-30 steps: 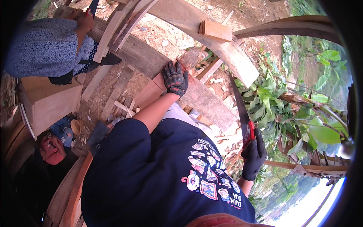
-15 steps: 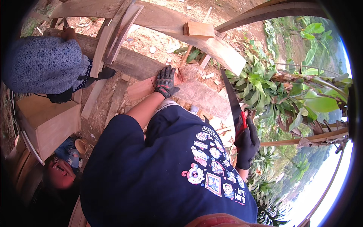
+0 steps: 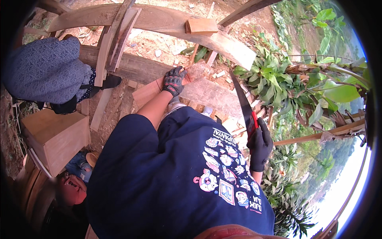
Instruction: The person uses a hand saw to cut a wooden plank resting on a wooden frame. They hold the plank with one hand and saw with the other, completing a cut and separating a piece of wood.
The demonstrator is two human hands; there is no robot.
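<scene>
My left hand [image 3: 174, 82], in a black and grey glove with red marks, rests on a reddish piece of wood [image 3: 146, 94]. Its fingers are bent over the wood, and their tips are partly hidden. Under and beside that hand runs a long plank [image 3: 211, 95]. Off to the right, my right hand [image 3: 260, 145], in a dark glove, is closed round the red handle of a hand saw [image 3: 242, 97]. The dark blade points up and away to the left, apart from the wood under my left hand.
A curved board [image 3: 159, 20] spans the far side with a small wood block [image 3: 201, 26] on it. At left, a person in patterned blue clothes [image 3: 47, 71] bends near upright boards [image 3: 115, 44]. A large wooden block [image 3: 59, 139] stands below; another person [image 3: 73, 187] is lower left. Leafy plants [image 3: 266, 71] grow at right.
My left hand has gone from lying flatter with the thumb out to fingers bent over the wood. The saw stays in my right hand, nearly unmoved. The view has shifted slightly.
</scene>
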